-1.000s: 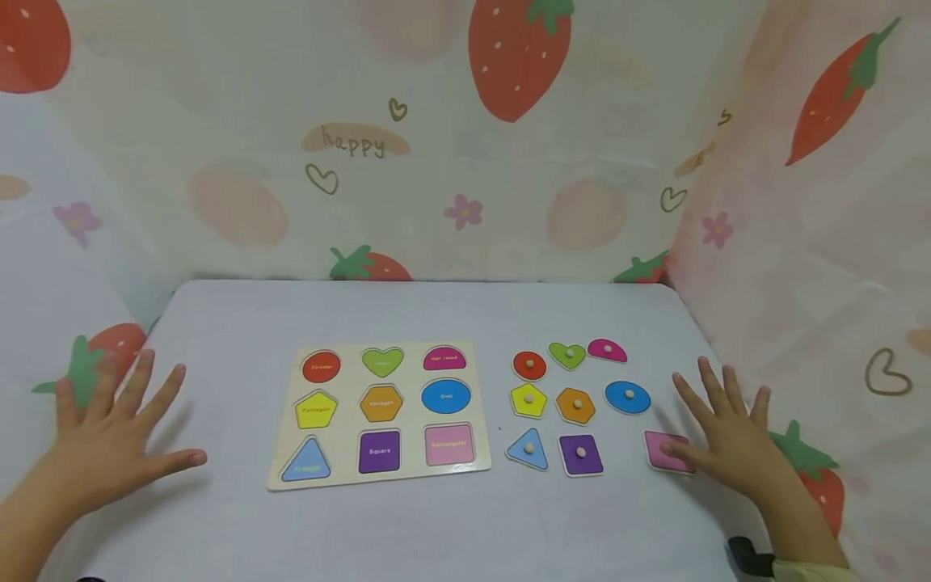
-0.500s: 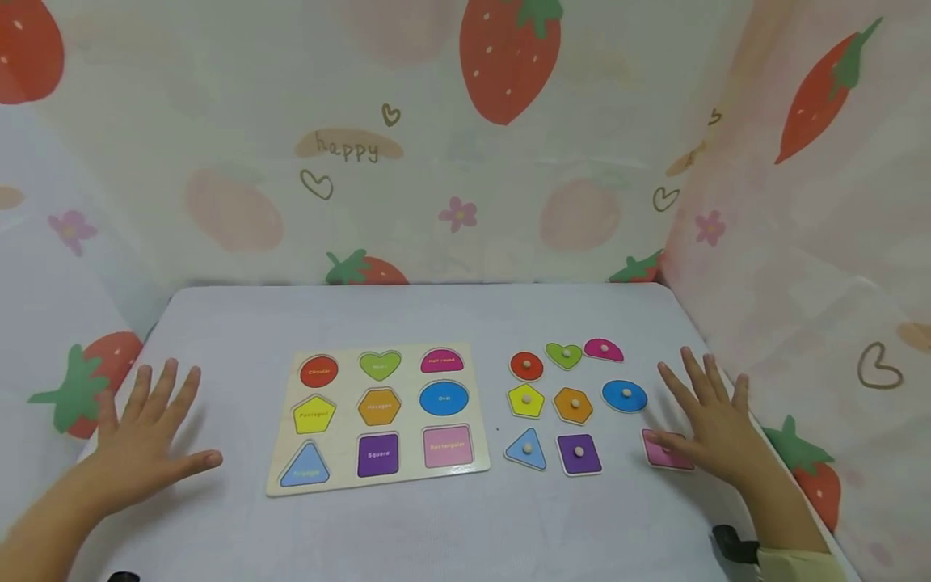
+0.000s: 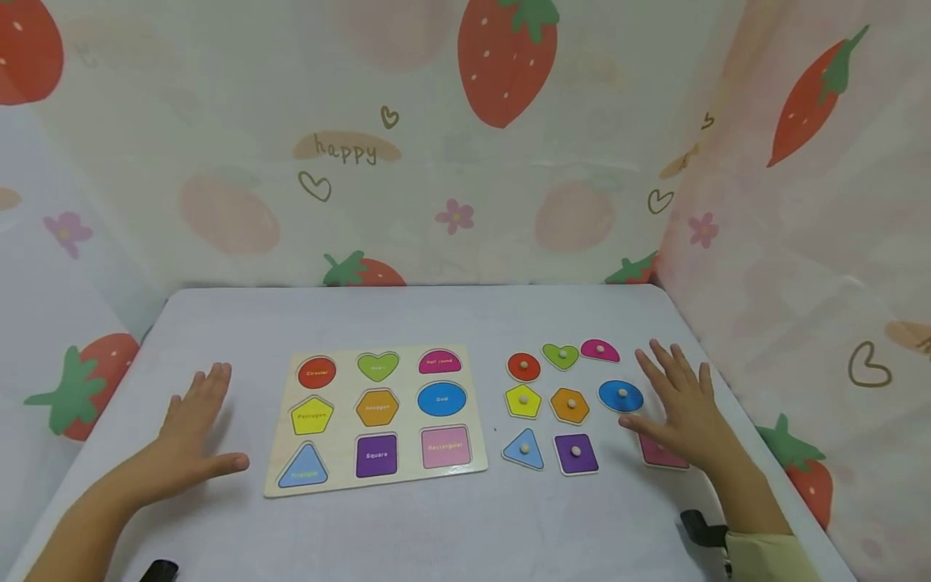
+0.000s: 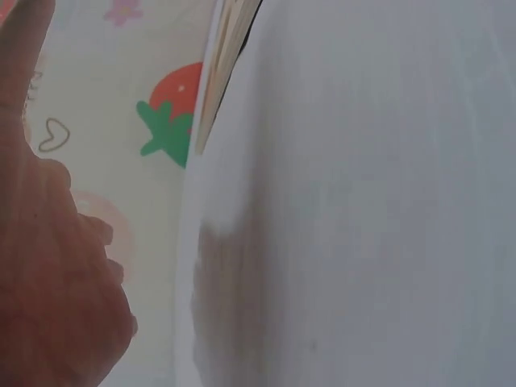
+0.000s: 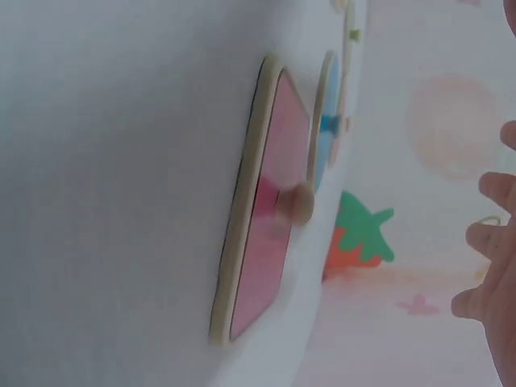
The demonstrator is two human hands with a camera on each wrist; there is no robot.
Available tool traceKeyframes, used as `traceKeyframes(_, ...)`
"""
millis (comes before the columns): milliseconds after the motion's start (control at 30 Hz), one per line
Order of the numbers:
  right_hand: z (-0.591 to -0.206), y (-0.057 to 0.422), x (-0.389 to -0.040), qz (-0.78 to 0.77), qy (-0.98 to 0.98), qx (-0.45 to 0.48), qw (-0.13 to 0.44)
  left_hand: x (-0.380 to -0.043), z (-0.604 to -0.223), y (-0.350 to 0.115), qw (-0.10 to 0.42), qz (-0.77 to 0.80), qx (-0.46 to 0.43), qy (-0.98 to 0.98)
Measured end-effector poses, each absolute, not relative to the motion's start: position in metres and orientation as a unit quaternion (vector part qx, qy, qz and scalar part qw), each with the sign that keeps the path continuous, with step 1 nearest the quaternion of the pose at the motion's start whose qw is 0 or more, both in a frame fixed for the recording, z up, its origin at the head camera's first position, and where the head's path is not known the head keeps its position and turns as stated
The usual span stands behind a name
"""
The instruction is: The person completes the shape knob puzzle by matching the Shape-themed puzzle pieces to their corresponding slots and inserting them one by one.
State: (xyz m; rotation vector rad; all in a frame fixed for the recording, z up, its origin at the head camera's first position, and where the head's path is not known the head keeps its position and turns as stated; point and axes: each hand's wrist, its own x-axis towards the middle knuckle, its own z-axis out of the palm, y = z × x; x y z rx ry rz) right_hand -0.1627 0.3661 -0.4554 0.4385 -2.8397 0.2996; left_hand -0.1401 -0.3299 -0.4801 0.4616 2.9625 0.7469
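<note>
My left hand [image 3: 191, 440] hovers left of a pale wooden shape board [image 3: 476, 404], fingers straight and thumb pointing toward it; nothing is held. On the right, my right hand [image 3: 680, 408] is spread above a pink rectangle piece [image 3: 663, 454] and partly covers it in the head view. The right wrist view shows that piece's round wooden knob [image 5: 297, 205] standing up from its face. Beside the thumb lies a blue oval piece [image 3: 621, 396]. Other knobbed pieces are a red circle [image 3: 512, 370], green heart [image 3: 551, 354], magenta half round [image 3: 609, 353], yellow pentagon [image 3: 515, 404], orange hexagon [image 3: 563, 411], light blue triangle [image 3: 525, 459] and purple square [image 3: 567, 465].
A white-covered table [image 3: 364, 533] carries everything. Strawberry-print cloth [image 3: 407, 194] rises behind it and along both sides. Black wrist-camera parts [image 3: 704, 529] sit below the right hand, near a pale sleeve [image 3: 771, 558].
Both hands have moved inward over the table. The left hand's fingers have drawn closer together, and the right hand has shifted left toward the oval. The pieces lie as before.
</note>
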Motion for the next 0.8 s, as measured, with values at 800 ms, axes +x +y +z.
traceKeyframes(800, -0.457, 0.31, -0.194, 0.197, -0.957, 0.181, 0.115, -0.138, -0.496, -0.311, 0.102, 0.354, 0.131, 0.92)
